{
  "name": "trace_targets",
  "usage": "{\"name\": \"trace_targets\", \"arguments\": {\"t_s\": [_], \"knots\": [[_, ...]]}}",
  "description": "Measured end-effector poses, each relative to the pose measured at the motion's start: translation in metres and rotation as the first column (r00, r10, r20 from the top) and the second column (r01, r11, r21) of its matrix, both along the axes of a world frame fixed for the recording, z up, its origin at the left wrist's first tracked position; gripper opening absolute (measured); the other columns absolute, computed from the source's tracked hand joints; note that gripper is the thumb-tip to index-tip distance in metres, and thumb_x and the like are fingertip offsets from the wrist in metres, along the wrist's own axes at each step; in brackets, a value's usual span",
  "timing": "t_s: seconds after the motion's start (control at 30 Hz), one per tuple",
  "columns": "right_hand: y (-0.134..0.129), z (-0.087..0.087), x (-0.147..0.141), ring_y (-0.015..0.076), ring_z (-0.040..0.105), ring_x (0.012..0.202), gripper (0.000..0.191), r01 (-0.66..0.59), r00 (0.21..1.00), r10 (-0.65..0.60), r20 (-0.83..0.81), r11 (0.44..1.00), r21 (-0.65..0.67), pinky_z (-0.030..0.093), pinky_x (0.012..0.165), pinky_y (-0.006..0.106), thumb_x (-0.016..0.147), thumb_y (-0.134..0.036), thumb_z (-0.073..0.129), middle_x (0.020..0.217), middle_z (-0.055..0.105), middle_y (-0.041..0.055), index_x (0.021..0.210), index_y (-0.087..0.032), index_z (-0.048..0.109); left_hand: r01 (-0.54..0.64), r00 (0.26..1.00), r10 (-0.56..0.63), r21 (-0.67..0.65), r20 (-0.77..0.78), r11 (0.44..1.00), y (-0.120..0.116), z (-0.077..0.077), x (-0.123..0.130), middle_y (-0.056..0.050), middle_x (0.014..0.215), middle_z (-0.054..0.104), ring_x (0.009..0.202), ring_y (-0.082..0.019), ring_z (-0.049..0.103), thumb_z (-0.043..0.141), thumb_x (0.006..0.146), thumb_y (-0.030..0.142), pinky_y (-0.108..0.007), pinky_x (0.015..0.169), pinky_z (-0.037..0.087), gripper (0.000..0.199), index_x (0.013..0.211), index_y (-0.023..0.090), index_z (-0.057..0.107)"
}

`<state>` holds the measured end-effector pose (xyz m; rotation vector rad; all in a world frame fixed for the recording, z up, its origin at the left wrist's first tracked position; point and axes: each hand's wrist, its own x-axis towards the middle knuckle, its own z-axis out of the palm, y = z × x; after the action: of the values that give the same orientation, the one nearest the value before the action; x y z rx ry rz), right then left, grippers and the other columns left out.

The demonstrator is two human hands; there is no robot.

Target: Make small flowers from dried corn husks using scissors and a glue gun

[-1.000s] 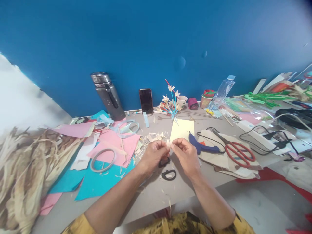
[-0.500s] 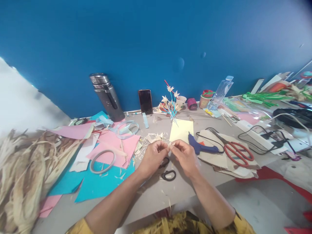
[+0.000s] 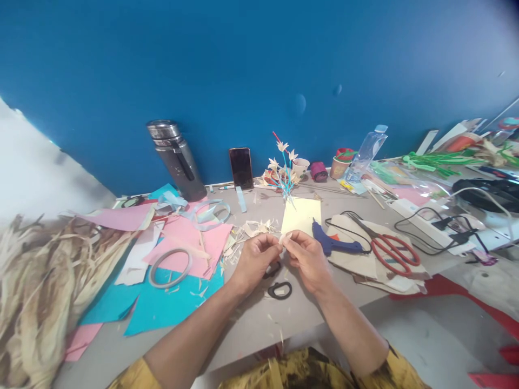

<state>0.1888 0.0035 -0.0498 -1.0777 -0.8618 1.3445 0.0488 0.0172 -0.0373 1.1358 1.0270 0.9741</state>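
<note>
My left hand (image 3: 256, 262) and my right hand (image 3: 310, 263) meet fingertip to fingertip over the middle of the table. Between their pinched thumbs and forefingers is a small pale piece (image 3: 283, 239), mostly covered by the fingers; it looks like a bit of dried husk. Below the hands lie scissors with black handles (image 3: 280, 290), their blades hidden. Pale husk scraps (image 3: 259, 229) are scattered just beyond my left hand. A yellow paper sheet (image 3: 300, 212) lies behind the hands, and a blue glue gun (image 3: 338, 245) rests right of my right hand.
Pale husk flowers on blue stems (image 3: 286, 162) stand at the back near a phone (image 3: 241, 168) and a dark flask (image 3: 178, 162). Leftward are a tape roll (image 3: 152, 275), coloured paper (image 3: 174, 308) and dried husks (image 3: 44, 302). Red-handled scissors (image 3: 395, 251) and a power strip (image 3: 425, 224) lie rightward.
My right hand's fingers have shifted slightly and curled in a little at the pinch. The left hand stays nearly still, and the view has moved very slightly.
</note>
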Motion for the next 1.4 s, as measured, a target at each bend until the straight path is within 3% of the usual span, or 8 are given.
{"name": "trace_targets", "arguments": {"t_s": [0.3,0.7,1.07,1.23,1.4], "knots": [[0.001,0.006,-0.002,0.0059,0.027,0.05,0.036,0.034,0.999,-0.034,0.011,0.999,-0.021,0.018,0.044,0.02,0.067,-0.047,0.082,0.059,0.047,-0.0056,0.072,-0.017,0.062,-0.06,0.998,0.061,-0.03,0.012,0.998,0.001,-0.001,0.001,0.004,0.053,0.053,0.045,-0.007,0.042,0.072,0.074,0.031,-0.021,0.048,0.032,0.02,0.068,0.017,0.06],[0.001,0.006,-0.004,0.007,0.029,0.048,0.033,0.073,0.995,-0.073,0.062,0.997,0.001,0.02,0.045,0.021,0.068,-0.046,0.08,0.052,0.042,-0.0076,0.068,-0.018,0.062,-0.038,0.997,0.042,-0.056,0.069,0.998,0.0,0.001,0.002,0.002,0.052,0.054,0.045,-0.007,0.041,0.068,0.071,0.025,-0.022,0.048,0.031,0.014,0.065,0.017,0.058],[0.0,0.006,-0.002,0.0081,0.033,0.05,0.03,0.074,0.988,-0.079,0.134,0.997,0.037,0.025,0.046,0.022,0.072,-0.044,0.077,0.057,0.048,-0.0056,0.07,-0.018,0.062,-0.081,0.995,0.086,-0.09,0.05,0.993,0.0,0.006,0.001,0.003,0.051,0.051,0.044,-0.007,0.038,0.07,0.069,0.022,-0.021,0.046,0.031,0.014,0.063,0.017,0.058],[0.002,0.001,-0.003,0.0069,0.032,0.048,0.03,0.116,0.988,-0.123,0.097,0.991,0.074,0.024,0.045,0.022,0.072,-0.043,0.078,0.056,0.048,-0.0063,0.069,-0.018,0.062,-0.077,0.989,0.09,-0.113,0.12,0.991,0.003,-0.002,0.001,0.002,0.049,0.053,0.045,-0.007,0.043,0.078,0.068,0.029,-0.02,0.046,0.031,0.02,0.066,0.016,0.063],[0.005,-0.005,0.002,0.0072,0.036,0.048,0.026,0.165,0.974,-0.184,0.135,0.976,0.139,0.027,0.045,0.022,0.078,-0.042,0.075,0.06,0.054,-0.0048,0.074,-0.018,0.066,-0.092,0.949,0.15,-0.214,0.276,0.973,0.007,-0.001,0.001,0.001,0.064,0.064,0.046,-0.007,0.05,0.086,0.057,0.029,-0.02,0.048,0.037,0.028,0.069,0.015,0.064]]}}
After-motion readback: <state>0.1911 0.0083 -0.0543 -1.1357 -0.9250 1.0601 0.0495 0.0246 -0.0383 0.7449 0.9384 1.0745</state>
